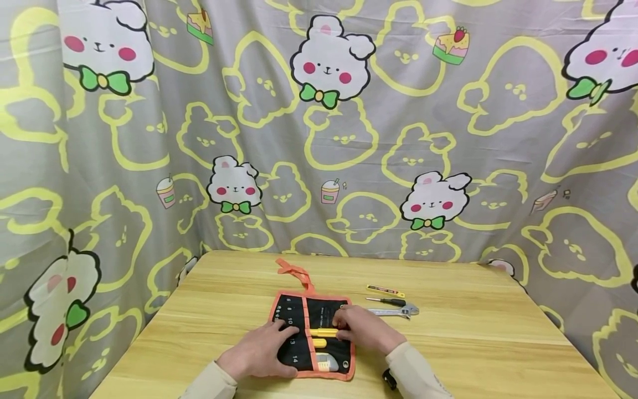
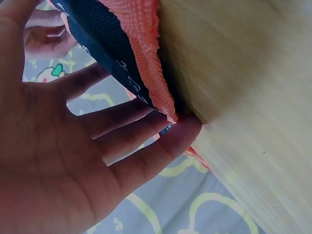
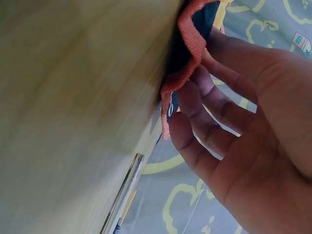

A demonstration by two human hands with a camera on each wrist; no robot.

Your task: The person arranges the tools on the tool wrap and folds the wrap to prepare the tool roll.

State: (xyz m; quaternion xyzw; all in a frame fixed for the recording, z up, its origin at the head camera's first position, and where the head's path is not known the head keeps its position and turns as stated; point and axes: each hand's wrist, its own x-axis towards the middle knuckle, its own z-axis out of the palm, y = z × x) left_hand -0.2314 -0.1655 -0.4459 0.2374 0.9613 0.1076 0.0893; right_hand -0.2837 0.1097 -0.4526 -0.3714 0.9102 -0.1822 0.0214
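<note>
A black tool pouch (image 1: 291, 360) with orange trim lies unrolled on the table, printed with numbers along its pockets. My left hand (image 1: 264, 349) rests on its left part with fingers spread; in the left wrist view the fingertips (image 2: 183, 134) reach the orange edge. On the right side, my right hand (image 1: 366, 330) pinches the end of a yellow tool (image 1: 324, 332), whose other end sits at the pocket edge. Below it, a second yellow handle (image 1: 320, 343) and a grey rounded tool (image 1: 329, 363) with a yellow part stick out of the pockets.
Right of the pouch lie an adjustable wrench (image 1: 399, 311), a black-handled screwdriver (image 1: 391, 301) and a slim yellow item (image 1: 385, 290). An orange tie strap (image 1: 296, 271) extends from the pouch's far edge. A patterned curtain (image 1: 279, 133) surrounds the wooden table (image 1: 478, 343).
</note>
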